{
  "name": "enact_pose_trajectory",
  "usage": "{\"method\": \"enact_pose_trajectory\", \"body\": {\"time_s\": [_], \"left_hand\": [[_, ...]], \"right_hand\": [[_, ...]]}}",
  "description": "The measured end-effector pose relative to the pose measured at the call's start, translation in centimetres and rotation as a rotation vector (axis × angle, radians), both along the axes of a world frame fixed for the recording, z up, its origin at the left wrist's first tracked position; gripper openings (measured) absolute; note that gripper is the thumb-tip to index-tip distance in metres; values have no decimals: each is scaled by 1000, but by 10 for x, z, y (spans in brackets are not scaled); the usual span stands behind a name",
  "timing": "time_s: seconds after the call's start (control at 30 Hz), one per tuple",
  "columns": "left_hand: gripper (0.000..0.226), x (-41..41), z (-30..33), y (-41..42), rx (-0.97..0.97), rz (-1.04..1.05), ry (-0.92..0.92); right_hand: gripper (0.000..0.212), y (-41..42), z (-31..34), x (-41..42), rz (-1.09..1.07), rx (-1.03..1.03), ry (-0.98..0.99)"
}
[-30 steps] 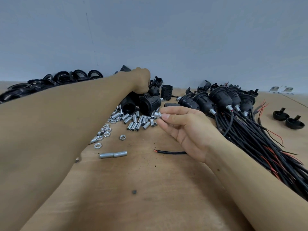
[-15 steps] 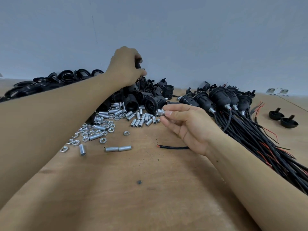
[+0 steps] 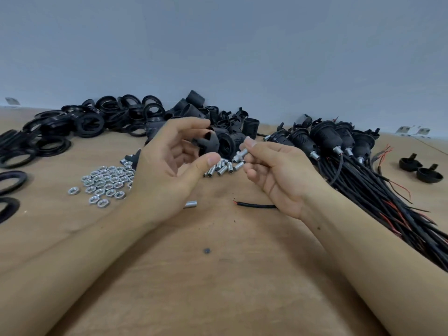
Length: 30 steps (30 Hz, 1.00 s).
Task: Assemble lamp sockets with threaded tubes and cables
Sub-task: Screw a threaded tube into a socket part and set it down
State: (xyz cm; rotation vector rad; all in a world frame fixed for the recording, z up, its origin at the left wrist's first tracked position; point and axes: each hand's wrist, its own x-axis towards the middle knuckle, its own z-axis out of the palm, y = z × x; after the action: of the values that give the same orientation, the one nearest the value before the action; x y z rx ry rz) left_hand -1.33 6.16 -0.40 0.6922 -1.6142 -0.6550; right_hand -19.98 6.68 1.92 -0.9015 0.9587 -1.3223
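A wooden table (image 3: 218,287) carries everything, with a plain grey wall (image 3: 242,44) behind it. Along the right side lies a thick bundle of black cables (image 3: 378,197) with a few red wires showing, their far ends fitted into a row of finished black sockets (image 3: 324,137) near the wall. At the far left a wide heap of black rings (image 3: 80,122) spreads toward the middle, where loose black socket shells (image 3: 232,141) are piled. In front of the rings lies a cluster of silver nuts (image 3: 106,183), and between the two hands a small scatter of short threaded tubes (image 3: 221,169) rests on the table. The left hand (image 3: 169,166) is raised above the table, its thumb and fingers curled around a black socket cap (image 3: 206,143). Just beside it, the right hand (image 3: 274,170) pinches a single silver tube (image 3: 240,154) between thumb and forefinger, its tip pointing toward the cap but apart from it. Two black caps (image 3: 419,169) sit far right, a short cable piece (image 3: 257,205) lies below the right hand, and one stray tube (image 3: 191,204) peeks out under the left wrist.
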Motion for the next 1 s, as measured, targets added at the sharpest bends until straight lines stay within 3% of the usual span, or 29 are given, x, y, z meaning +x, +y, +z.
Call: {"method": "enact_pose_trajectory", "body": {"time_s": [0.2, 0.43, 0.77, 1.0], "left_hand": [[38, -2, -7, -6, 107, -82, -5], [37, 6, -6, -13, 102, -100, -23], [39, 7, -2, -8, 134, -84, -9], [39, 13, -3, -7, 60, -59, -35]], "right_hand": [[3, -1, -1, 2, -7, -69, 17], [6, 1, -1, 2, -15, -297, 142], [11, 9, -4, 6, -18, -561, 434], [10, 11, -6, 8, 5, -553, 491]]}}
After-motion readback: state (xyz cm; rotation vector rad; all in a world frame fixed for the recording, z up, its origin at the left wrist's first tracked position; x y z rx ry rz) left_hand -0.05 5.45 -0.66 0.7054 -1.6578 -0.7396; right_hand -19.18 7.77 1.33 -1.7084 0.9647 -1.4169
